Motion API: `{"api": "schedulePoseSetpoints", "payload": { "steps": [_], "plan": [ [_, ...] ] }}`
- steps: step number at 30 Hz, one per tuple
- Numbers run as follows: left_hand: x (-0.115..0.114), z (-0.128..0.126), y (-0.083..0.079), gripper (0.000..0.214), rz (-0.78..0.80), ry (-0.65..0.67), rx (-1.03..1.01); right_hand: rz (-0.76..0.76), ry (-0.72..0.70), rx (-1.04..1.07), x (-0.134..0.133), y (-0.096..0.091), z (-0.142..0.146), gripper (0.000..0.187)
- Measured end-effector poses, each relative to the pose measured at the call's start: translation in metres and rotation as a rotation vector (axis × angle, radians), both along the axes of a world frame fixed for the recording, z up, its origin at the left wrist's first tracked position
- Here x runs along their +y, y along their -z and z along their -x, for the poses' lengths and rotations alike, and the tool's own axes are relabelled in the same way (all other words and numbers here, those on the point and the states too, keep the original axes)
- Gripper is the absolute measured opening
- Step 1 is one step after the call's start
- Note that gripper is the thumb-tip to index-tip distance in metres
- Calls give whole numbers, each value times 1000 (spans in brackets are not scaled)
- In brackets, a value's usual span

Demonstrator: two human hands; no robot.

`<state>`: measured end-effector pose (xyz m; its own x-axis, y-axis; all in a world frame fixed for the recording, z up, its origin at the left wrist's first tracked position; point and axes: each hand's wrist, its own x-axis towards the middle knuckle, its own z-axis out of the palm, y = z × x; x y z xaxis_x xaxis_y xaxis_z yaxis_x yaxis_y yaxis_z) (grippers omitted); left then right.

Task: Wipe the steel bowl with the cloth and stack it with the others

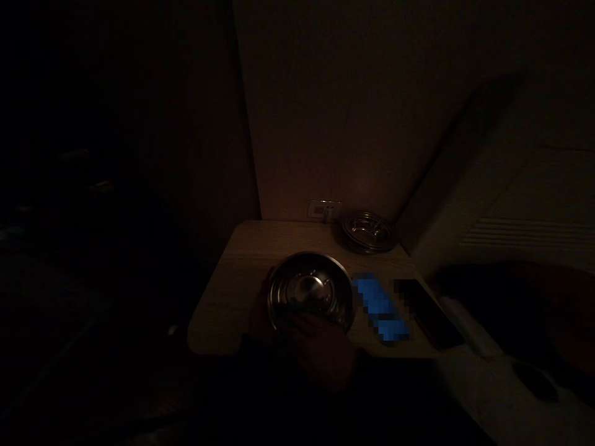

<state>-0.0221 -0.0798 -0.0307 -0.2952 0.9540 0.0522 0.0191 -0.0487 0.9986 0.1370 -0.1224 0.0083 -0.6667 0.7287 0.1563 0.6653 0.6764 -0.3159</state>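
A shiny round metal bowl (341, 272) sits on the small wooden table (223, 297), its inside facing up. Against its left side rests my left hand (261, 316), fingers curled round the outer wall and mostly lost in shadow. My right hand (320, 350) reaches over the near rim, fingers close together and pressed down inside the bowl. Under those fingertips shows a dark, faintly greenish, cloth-like piece (297, 308); the dimness hides its exact kind.
Several shiny metal dishes (367, 232) are stacked at the table's back right corner. A lit blue screen (379, 306), blurred into blocks, lies right of the bowl, with a dark flat device (434, 316) beyond it. A wall socket (324, 209) holds a plug. Light is very low.
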Motion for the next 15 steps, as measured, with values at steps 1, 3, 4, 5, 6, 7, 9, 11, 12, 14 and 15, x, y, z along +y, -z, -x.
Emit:
{"api": "schedulePoseSetpoints", "payload": {
  "steps": [1,3,4,5,6,7,9,11,12,14,15],
  "plan": [
    [0,-1,-4,44,3,-12,28,-43,-26,-27,-2,3,-8,36],
    [0,-4,-9,35,45,-26,65,-119,-57,-49,-3,11,-15,35],
    [1,-5,-10,31,72,-27,73,-148,-57,-48,-2,15,-14,36],
    [1,-6,-11,30,93,-27,72,-169,-51,-43,0,18,-9,37],
    [2,-7,-11,30,105,-32,62,-187,-42,-33,2,21,-3,38],
    [2,-7,-11,32,111,-45,45,-202,-34,-20,3,23,4,39],
    [3,-6,-12,38,126,-60,-5,-236,-32,5,5,25,14,40],
    [4,-5,-14,48,151,-43,-64,-266,-55,3,5,23,12,38],
    [4,-5,-16,52,152,-14,-83,-271,-71,-13,5,21,6,38],
    [5,-6,-20,47,120,40,-87,-263,-127,-65,5,14,-13,37],
    [5,-7,-22,42,95,64,-82,-242,-124,-93,5,10,-21,37]
  ]
}}
